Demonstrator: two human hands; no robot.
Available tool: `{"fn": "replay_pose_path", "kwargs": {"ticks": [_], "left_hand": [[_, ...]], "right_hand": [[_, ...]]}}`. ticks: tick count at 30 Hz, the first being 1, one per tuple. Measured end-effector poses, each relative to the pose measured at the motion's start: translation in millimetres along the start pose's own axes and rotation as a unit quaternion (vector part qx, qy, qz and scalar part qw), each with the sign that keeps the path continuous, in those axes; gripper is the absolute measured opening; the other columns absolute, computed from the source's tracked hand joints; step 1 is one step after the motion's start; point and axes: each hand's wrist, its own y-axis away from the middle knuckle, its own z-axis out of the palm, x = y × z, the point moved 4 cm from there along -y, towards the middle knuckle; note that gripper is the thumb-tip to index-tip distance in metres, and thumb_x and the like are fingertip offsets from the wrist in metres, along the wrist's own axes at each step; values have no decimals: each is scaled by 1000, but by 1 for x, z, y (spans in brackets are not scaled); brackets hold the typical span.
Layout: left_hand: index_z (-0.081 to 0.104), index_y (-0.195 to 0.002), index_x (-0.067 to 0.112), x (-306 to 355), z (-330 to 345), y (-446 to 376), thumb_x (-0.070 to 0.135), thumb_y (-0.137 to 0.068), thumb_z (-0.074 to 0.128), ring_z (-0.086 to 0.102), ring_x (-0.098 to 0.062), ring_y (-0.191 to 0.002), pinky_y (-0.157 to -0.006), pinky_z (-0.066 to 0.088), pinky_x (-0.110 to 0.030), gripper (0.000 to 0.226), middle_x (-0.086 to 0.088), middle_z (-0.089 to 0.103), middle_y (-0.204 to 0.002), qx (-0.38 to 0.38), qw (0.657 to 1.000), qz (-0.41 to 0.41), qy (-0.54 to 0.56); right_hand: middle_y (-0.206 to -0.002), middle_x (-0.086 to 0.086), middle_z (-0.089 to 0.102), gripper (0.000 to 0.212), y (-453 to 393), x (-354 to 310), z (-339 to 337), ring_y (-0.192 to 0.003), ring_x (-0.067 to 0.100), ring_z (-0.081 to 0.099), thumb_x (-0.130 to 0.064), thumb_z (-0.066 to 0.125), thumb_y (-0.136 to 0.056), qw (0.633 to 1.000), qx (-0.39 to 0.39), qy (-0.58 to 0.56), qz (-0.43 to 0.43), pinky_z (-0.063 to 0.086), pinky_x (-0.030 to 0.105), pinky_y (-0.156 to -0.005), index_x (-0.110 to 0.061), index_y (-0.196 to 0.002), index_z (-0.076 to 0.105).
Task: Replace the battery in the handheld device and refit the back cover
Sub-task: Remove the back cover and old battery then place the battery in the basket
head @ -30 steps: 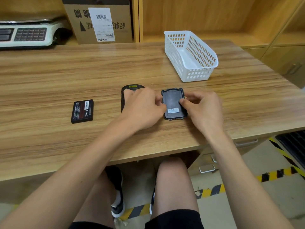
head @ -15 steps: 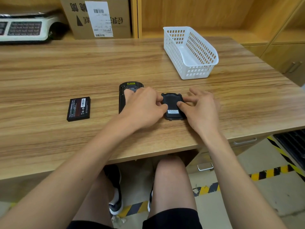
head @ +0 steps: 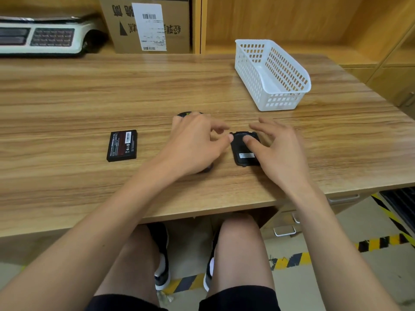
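A black handheld device [head: 188, 114] lies on the wooden table, almost wholly hidden under my left hand [head: 195, 145]; only its far end and a dark bit near my wrist show. My left hand rests flat on it with the fingers spread. Just to its right the black back cover [head: 242, 152], with a small white label, lies flat on the table. My right hand [head: 278, 151] hovers over the cover's right side, fingers apart, thumb tip resting on the cover. A black battery [head: 122, 145] with red print lies apart at the left.
A white plastic basket [head: 272, 75] stands at the back right of the wooden table [head: 67, 97]. A weighing scale [head: 42, 38] and a cardboard box [head: 148, 25] sit on the shelf behind. The table's front edge runs just below my wrists.
My right hand has let the back cover down flat on the table and spread its fingers. My left hand's fingers have loosened and spread over the device.
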Motion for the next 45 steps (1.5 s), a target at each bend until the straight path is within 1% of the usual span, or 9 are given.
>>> {"fn": "replay_pose_path", "kwargs": {"ticks": [3,7,11,16,20,24,32,38,45], "left_hand": [[69,-124,31,-14,-19,5,44,-92,61,59,-12,-120,-106,41,-45,36,11,71,-121,31,999,14,29],[66,-130,27,-37,-35,15,39,-91,66,55,8,-103,-90,40,-20,40,10,67,-130,16,999,14,38],[68,-127,22,-57,-40,26,35,-88,71,55,-10,-125,-98,39,-26,41,6,64,-135,8,999,12,39],[68,-125,30,-70,-34,35,54,-81,66,50,-12,-135,-116,34,-45,50,8,58,-143,-31,999,1,35],[66,-128,31,-75,-33,37,44,-85,73,47,-11,-138,-119,31,-40,45,8,54,-148,-41,998,-11,52],[66,-130,27,-76,-34,38,39,-84,76,47,-10,-138,-117,35,-37,49,5,53,-149,-46,997,-5,62],[56,-140,11,-71,-27,42,33,-95,63,53,-27,-134,-113,40,-40,51,-12,61,-140,-76,993,84,-43],[59,-135,2,-68,-19,47,36,-98,51,59,-38,-127,-105,46,-47,51,-24,63,-133,-67,987,101,-104],[57,-138,9,-70,-20,46,30,-101,52,54,-29,-133,-112,41,-40,43,-16,62,-138,-45,993,91,-66]], "right_hand": [[-135,-7,63,40,1,-18,5,-132,11,49,-37,71,-86,997,-41,-53,-37,35,35,-114,-27,-124,68],[-141,-1,57,49,2,-37,19,-140,9,40,-44,71,-84,993,-95,-50,-53,31,36,-116,-31,-130,63],[-145,-2,52,54,4,-47,29,-144,9,33,-39,75,-83,987,-136,-42,-70,24,23,-111,-35,-134,59],[-147,1,52,58,0,-47,39,-141,12,40,-51,72,-80,981,-171,-5,-86,31,40,-116,-38,-134,59],[-136,-12,61,57,1,-52,38,-128,4,52,-43,76,-79,975,-190,-23,-113,38,27,-110,-29,-133,62],[-136,-10,62,58,-1,-54,36,-128,3,53,-37,78,-79,970,-208,-28,-121,39,28,-111,-27,-134,62],[-127,7,69,56,-3,-51,42,-115,26,65,-38,68,-89,945,-197,88,-245,48,42,-96,-16,-139,56],[-120,16,70,57,7,-51,49,-101,34,68,-44,38,-95,916,-126,191,-329,50,45,-83,-6,-133,59],[-117,17,71,51,10,-50,50,-96,34,70,-38,35,-100,918,-91,185,-339,49,43,-77,-5,-130,60]]}}
